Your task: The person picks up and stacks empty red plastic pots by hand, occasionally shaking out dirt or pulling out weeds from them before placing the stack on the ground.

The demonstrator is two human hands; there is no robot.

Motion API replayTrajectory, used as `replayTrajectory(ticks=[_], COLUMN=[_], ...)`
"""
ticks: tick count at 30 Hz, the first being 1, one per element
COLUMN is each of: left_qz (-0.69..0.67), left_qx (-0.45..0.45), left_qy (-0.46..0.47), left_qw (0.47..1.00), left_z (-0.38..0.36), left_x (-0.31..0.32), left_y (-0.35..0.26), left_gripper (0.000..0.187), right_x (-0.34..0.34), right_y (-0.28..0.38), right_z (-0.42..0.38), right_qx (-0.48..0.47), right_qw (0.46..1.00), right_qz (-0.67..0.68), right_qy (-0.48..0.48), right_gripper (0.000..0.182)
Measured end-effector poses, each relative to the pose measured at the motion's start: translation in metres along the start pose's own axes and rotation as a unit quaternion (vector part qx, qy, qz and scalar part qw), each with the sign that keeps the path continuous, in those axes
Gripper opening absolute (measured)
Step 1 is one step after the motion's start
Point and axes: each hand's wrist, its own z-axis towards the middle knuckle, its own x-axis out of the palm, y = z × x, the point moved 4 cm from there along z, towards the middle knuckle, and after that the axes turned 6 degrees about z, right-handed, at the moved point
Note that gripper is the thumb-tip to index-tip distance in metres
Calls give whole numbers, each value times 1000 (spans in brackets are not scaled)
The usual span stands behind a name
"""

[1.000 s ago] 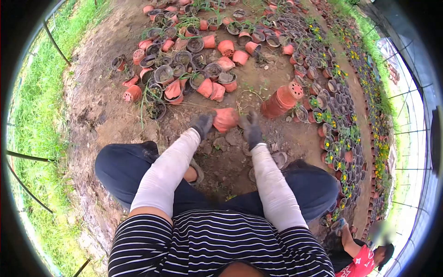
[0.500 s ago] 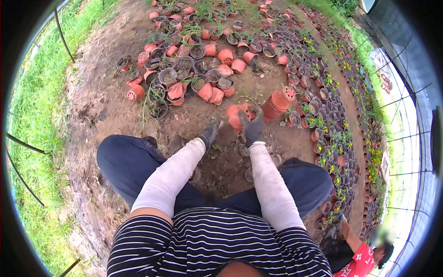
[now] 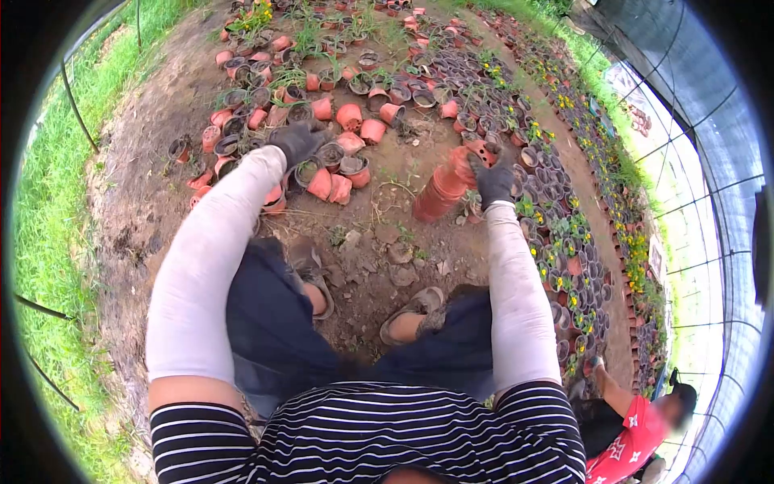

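Note:
In a dark glove, my right hand (image 3: 493,176) is closed on a red plastic pot (image 3: 476,155) at the top of a tilted stack of red pots (image 3: 439,196). My left hand (image 3: 298,141), also gloved, reaches over the left group of pots, above a dark-rimmed pot (image 3: 307,171). Its fingers are partly hidden, and whether they hold a pot cannot be made out. Just right of it, a red pot (image 3: 350,143) lies on its side, with another upright pot (image 3: 355,168) below.
Many pots (image 3: 423,97) lie scattered ahead. Rows of pots with yellow flowers (image 3: 564,242) run down the right side. Grass (image 3: 56,242) borders the left. Another person in a red shirt (image 3: 629,444) is at the lower right. My shoes (image 3: 419,310) rest on the soil.
My left hand has moved forward and left to the scattered pots. My right hand has carried its red pot onto the stack at the right. The knees have opened and the view has shifted.

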Motion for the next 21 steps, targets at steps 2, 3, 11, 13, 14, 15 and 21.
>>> replayTrajectory(ticks=[2,3,11,13,14,15,21], left_qz=[-16,-11,188,121,87,53,16], left_qx=[-12,-22,29,-75,-124,-173,-219], left_qy=[68,75,122,125,101,76,65], left_qw=[997,997,974,982,983,980,973], left_z=[10,15,57,57,55,54,46], left_x=[-15,-13,191,221,229,234,240], left_y=[5,13,169,178,175,174,165], left_gripper=[43,42,53,56,58,59,43], right_x=[5,12,61,65,67,69,74], right_y=[-25,-34,-78,-69,-66,-63,-56], right_z=[5,6,-18,-24,-27,-29,-40], right_qx=[16,25,25,72,59,45,29], right_qw=[999,999,989,990,990,990,982], right_qz=[-28,-42,-92,-63,-72,-82,-147], right_qy=[3,5,111,106,105,104,111], right_gripper=[47,47,55,60,62,63,69])
